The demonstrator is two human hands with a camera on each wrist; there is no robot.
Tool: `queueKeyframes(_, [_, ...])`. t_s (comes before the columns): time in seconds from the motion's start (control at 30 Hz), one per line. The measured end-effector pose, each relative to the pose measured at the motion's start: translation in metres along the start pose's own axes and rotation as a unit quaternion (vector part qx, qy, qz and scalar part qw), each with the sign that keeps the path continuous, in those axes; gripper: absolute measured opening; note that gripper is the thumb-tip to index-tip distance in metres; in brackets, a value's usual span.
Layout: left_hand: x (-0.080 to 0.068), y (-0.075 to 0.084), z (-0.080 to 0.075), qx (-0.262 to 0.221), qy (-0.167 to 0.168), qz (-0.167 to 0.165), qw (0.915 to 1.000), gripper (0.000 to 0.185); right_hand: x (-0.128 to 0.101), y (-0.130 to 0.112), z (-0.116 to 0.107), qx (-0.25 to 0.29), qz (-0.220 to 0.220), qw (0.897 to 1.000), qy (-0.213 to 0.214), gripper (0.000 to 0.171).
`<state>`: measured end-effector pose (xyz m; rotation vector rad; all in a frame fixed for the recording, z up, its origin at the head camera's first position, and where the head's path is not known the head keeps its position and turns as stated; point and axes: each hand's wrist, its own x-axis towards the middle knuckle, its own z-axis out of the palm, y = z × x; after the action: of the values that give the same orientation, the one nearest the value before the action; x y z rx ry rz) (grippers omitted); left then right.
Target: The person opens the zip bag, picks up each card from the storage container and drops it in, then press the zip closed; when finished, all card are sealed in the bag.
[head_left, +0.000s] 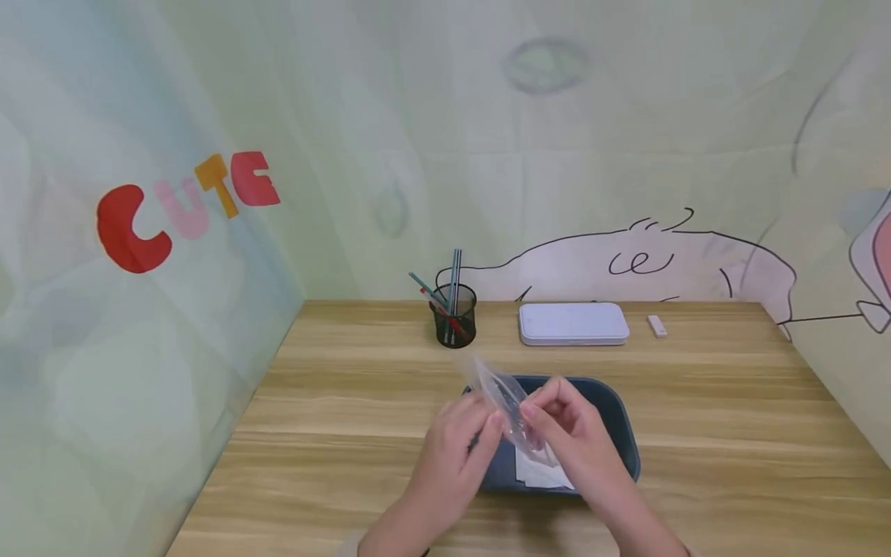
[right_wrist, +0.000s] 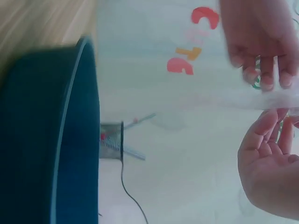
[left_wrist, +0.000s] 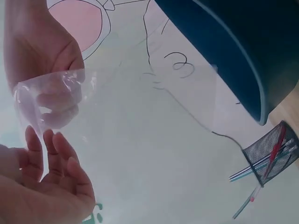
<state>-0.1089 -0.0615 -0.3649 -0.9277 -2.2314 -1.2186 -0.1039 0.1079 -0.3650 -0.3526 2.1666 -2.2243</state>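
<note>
Both hands meet low in the head view, above a dark blue tray on the wooden desk. Left hand and right hand each pinch a clear plastic bag between fingertips and thumb; the bag slants upward between them, held in the air over the tray. White paper lies in the tray beneath. Judged from its look, the bag is light, limp and slippery film; it is best gripped at an edge or corner by a firm fingertip pinch. Farther back stand a mesh pen holder, a flat white case and a small white piece.

Left wrist view: the left hand shows its fingers only partly curled, fingertips at the lower edge of the clear plastic bag; the right hand grips the film from above.

Right wrist view: the right hand lies loosely spread below a blurred strip of film, and its contact cannot be confirmed here; the left hand is above.
</note>
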Motion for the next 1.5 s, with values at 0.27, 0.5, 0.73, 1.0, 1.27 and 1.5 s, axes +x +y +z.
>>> queueKeyframes(0.27, [0.002, 0.009, 0.0, 0.111, 0.067, 0.087, 0.9878, 0.019, -0.006, -0.006, 0.004, -0.273, -0.308, 0.908, 0.082, 0.01])
queueKeyframes(0.5, [0.007, 0.02, -0.001, 0.157, 0.123, 0.186, 0.962, 0.021, -0.01, -0.022, 0.005, -0.417, -0.364, 0.822, 0.135, 0.022])
queueKeyframes(0.73, [0.007, 0.026, -0.005, 0.141, 0.107, 0.197, 0.9643, 0.012, -0.009, -0.022, -0.001, -0.438, -0.338, 0.827, 0.104, 0.026])
queueKeyframes(1.0, [0.001, 0.017, -0.011, 0.166, 0.121, 0.182, 0.9615, 0.094, -0.01, -0.019, -0.006, -0.436, -0.371, 0.816, 0.086, 0.039])
queueKeyframes(1.27, [-0.002, 0.005, -0.005, 0.217, 0.117, 0.194, 0.9495, 0.105, -0.011, -0.014, -0.002, -0.421, -0.401, 0.813, 0.02, 0.047])
queueKeyframes(1.5, [-0.002, -0.001, -0.002, 0.232, 0.142, 0.214, 0.9384, 0.083, -0.012, -0.009, 0.0, -0.409, -0.382, 0.829, -0.008, 0.053])
